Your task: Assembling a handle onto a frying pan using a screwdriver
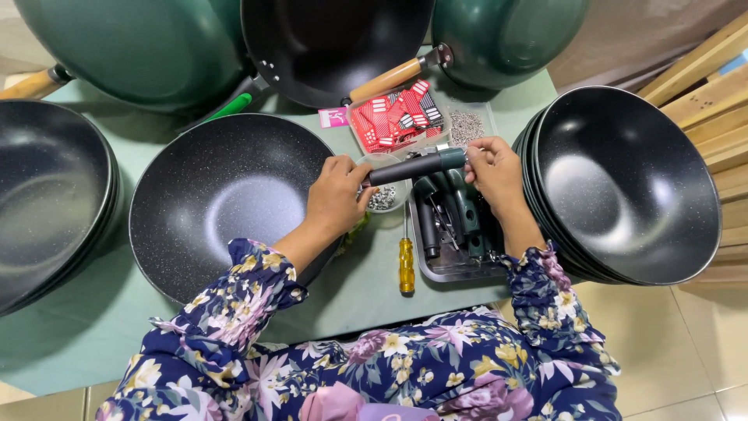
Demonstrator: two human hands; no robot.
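Nearest the camera, two arms in dark floral sleeves are reaching forward over the pale green table (pixel 366 292). Between the hands a black, rod-shaped pan handle with a dark green end (pixel 417 166) is lying level, raised above the shallow metal tray (pixel 436 269). The left hand (pixel 336 195) is curling its fingers closed around the black end, knuckles up; the right hand (pixel 492 168) is pinching the green end with bent fingertips. Under them, more dark handles are lying in the tray, a yellow-handled screwdriver (pixel 406 261) just beside it, a small bowl of screws (pixel 383 199) by the left hand. A black speckled wok (pixel 218 199) is sitting left, stacked black woks (pixel 623 183) right, a clear box of red packets (pixel 396 117) beyond.
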